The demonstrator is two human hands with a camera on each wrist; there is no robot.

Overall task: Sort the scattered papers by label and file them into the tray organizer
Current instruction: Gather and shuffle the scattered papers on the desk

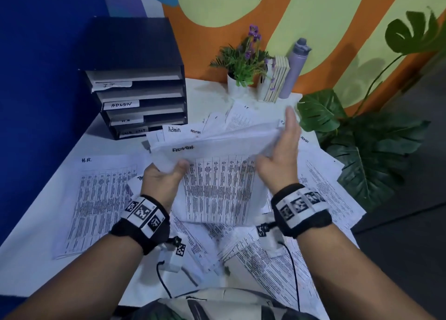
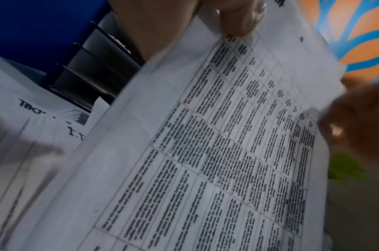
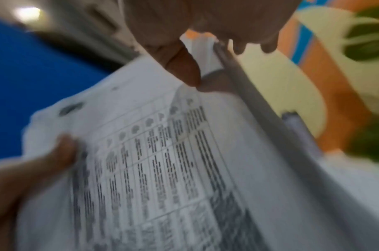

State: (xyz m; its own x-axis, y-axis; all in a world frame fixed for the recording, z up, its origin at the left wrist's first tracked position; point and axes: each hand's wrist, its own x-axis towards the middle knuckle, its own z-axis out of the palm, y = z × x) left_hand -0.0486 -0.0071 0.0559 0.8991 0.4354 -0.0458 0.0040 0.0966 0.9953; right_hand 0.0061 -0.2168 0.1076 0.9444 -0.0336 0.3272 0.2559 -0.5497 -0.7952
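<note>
I hold a stack of printed sheets marked ADMIN point(image 1: 217, 180) up over the table. My left hand point(image 1: 166, 175) grips its near left corner, thumb on top point(image 2: 237, 17). My right hand point(image 1: 282, 155) pinches the right edge, where the thumb point(image 3: 179, 62) lies on the top sheet and the fingers are behind. The stack's upper sheets bend over at the top. The black tray organizer point(image 1: 135, 78) stands at the back left, its slots labelled IT, ADMIN, H.R. and a fourth that I cannot read. More sheets lie scattered below, among them an H.R. sheet point(image 1: 101, 199) and Admin sheets point(image 1: 173, 129).
A small potted plant with purple flowers point(image 1: 243, 64), a few books point(image 1: 275, 81) and a lilac bottle point(image 1: 294, 69) stand at the back of the white table point(image 1: 29, 259). A large leafy plant point(image 1: 362, 139) crowds the table's right edge. A blue wall runs along the left.
</note>
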